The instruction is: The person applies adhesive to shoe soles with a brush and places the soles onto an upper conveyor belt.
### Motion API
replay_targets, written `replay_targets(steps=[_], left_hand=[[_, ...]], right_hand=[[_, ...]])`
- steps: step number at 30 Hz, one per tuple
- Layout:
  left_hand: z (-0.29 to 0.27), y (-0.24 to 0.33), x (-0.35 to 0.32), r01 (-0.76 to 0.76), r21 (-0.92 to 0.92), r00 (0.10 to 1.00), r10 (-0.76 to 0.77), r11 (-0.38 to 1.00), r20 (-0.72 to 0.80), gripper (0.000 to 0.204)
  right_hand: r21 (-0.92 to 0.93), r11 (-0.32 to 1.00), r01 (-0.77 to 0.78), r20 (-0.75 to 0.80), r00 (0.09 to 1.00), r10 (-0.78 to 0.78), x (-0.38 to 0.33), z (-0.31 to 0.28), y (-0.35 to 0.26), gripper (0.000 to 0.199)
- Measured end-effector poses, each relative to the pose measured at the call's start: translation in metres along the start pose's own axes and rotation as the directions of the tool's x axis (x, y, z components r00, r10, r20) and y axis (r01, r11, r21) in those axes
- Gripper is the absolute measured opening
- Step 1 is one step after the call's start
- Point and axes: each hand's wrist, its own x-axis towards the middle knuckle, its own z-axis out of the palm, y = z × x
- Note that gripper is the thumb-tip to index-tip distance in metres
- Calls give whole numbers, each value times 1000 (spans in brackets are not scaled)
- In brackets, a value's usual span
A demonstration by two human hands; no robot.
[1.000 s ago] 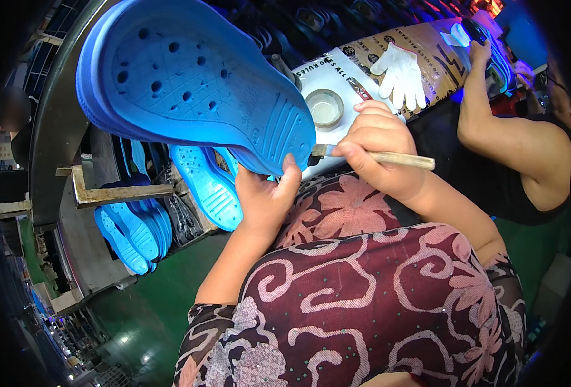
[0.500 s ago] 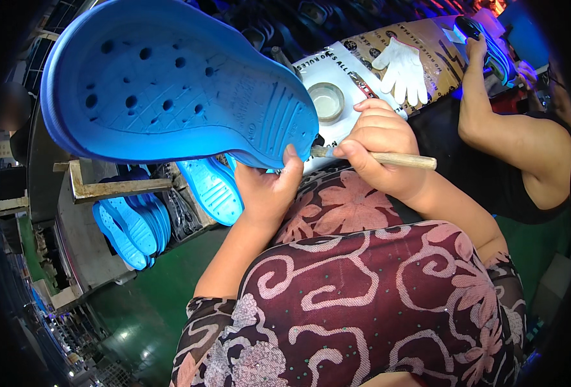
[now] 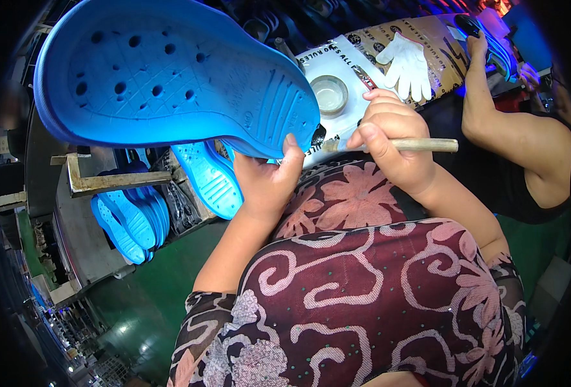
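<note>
My left hand [image 3: 269,184] is closed on the narrow end of a large blue shoe sole [image 3: 163,84], thumb on its inner face. The sole has rows of round holes, ribs near my thumb and a raised rim. Between the fingers and thumb of my right hand [image 3: 398,138] is a brush [image 3: 427,144] with a wooden handle. Its working end points left at the sole's narrow end, beside a small dark patch; whether they touch is hard to tell. Just beyond, a round bowl [image 3: 329,97] with pale contents stands on a white printed sheet [image 3: 318,61].
A white glove [image 3: 406,68] lies on brown printed wrapping [image 3: 440,45]. More blue soles [image 3: 211,184] rest at left, with a stack [image 3: 131,226] lower down beside a metal frame [image 3: 118,184]. At right, a co-worker's arm [image 3: 511,129] reaches to a blue shoe [image 3: 501,58].
My right hand and the brush have shifted right, a little away from the sole's end. The sole has moved slightly left and up in my left hand.
</note>
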Motion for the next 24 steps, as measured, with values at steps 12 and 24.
replay_targets(steps=[12,24], left_hand=[[-1,-4,10,-14,9,1000,14,1000,-8,33],[-4,111,66,546,-198,721,-337,814,605,76]], right_hand=[[-100,991,-85,-228,972,60,0,-4,11,27],[-43,976,-213,-377,908,181,-38,-35,33,25]])
